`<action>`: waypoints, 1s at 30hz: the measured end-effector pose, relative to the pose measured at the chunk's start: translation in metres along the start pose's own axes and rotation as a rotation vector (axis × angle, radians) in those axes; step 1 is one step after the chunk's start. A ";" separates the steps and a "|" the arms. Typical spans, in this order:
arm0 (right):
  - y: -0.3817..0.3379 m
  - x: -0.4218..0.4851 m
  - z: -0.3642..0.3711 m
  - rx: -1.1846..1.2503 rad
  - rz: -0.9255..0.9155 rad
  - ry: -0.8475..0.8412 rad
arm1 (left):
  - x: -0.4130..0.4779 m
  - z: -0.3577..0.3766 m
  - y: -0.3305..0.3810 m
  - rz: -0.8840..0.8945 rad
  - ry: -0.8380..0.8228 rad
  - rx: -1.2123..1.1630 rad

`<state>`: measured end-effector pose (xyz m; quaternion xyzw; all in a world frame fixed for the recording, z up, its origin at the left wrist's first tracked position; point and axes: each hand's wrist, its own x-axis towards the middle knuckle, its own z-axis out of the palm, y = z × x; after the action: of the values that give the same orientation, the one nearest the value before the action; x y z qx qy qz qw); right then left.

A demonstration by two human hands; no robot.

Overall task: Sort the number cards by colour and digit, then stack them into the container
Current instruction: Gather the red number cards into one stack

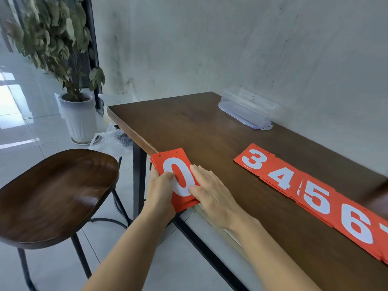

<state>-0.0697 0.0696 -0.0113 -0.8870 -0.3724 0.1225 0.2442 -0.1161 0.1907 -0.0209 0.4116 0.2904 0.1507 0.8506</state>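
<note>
container point(247, 109) behind card row point(310, 196) on table point(189, 122); stool point(56, 194) left.

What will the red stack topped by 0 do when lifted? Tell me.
Probably fairly stiff: the red stack stays flat while overhanging the table edge. Likely slippery: its lower edges look fanned, so cards may slide apart unless the left hand and right hand squeeze it square.

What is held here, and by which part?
A stack of red cards topped by a 0. The left hand grips its left edge, thumb on the face; the right hand rests on its right side.
</note>
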 end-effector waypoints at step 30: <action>0.037 -0.073 -0.018 -0.397 -0.017 0.103 | -0.010 -0.028 -0.006 0.045 -0.099 -0.047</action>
<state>-0.0909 -0.0114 -0.0130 -0.9196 -0.3838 -0.0009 0.0841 -0.1409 0.1992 -0.0362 0.4047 0.2351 0.1561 0.8698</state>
